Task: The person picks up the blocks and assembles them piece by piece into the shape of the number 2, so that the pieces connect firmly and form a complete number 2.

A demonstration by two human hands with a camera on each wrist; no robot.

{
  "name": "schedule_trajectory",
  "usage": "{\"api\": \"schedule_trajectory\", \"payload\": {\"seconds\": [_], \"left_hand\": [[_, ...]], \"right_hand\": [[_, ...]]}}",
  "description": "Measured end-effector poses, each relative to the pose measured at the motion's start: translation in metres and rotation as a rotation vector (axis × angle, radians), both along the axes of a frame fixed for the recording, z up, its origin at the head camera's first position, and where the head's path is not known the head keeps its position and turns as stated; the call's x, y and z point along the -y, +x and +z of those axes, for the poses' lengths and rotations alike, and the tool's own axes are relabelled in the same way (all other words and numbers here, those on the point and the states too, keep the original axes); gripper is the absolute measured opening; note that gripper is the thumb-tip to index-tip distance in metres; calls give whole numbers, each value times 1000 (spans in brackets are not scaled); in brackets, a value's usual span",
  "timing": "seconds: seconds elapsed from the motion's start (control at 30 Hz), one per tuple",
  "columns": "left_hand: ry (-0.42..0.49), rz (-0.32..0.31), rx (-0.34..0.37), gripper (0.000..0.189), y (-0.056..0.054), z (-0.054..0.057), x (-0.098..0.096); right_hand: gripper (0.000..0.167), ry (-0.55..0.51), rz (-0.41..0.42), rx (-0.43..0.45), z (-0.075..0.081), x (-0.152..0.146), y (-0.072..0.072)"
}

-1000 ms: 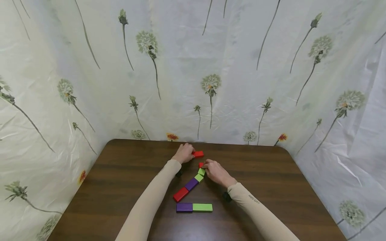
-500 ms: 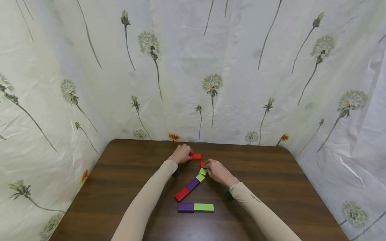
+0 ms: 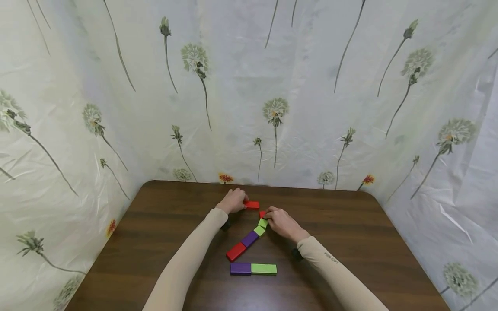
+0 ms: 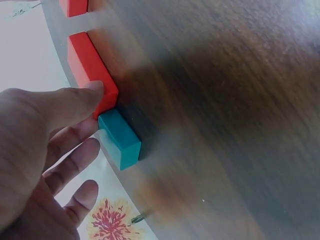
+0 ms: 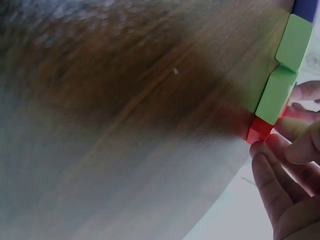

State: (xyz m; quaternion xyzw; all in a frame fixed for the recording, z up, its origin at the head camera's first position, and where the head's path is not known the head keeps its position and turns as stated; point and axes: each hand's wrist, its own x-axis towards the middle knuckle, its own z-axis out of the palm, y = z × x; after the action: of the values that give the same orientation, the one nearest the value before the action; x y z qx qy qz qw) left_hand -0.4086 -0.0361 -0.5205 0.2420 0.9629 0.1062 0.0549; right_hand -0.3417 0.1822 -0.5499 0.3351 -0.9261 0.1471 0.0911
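My left hand [image 3: 233,201] pinches a red block [image 3: 253,205] near the table's far side. In the left wrist view its thumb presses on that red block [image 4: 87,57], and a teal block [image 4: 119,137] touches the block's end. The head view hides the teal block behind the hand. My right hand [image 3: 285,223] pinches a smaller-looking red block [image 3: 262,214] at the far end of a curved line. Two green blocks [image 3: 263,223] follow it, then a purple block [image 3: 250,239] and a red block [image 3: 236,251]. A gap separates the two held blocks.
Closer to me, a purple block [image 3: 240,269] and a green block [image 3: 264,269] lie end to end. All the blocks rest on a dark wooden table [image 3: 334,246]. A flower-printed curtain [image 3: 233,86] stands along its back and sides.
My left hand has drawn its red block slightly to the left and toward me. The right hand stays at the curve's far end. The head view has shifted a little.
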Motion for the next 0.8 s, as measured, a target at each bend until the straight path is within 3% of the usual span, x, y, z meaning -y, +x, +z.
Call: {"api": "schedule_trajectory", "payload": {"seconds": [0.8], "left_hand": [[-6, -39, -27, 24, 3, -3, 8]], "right_hand": [[20, 46, -1, -63, 2, 0, 2]]}}
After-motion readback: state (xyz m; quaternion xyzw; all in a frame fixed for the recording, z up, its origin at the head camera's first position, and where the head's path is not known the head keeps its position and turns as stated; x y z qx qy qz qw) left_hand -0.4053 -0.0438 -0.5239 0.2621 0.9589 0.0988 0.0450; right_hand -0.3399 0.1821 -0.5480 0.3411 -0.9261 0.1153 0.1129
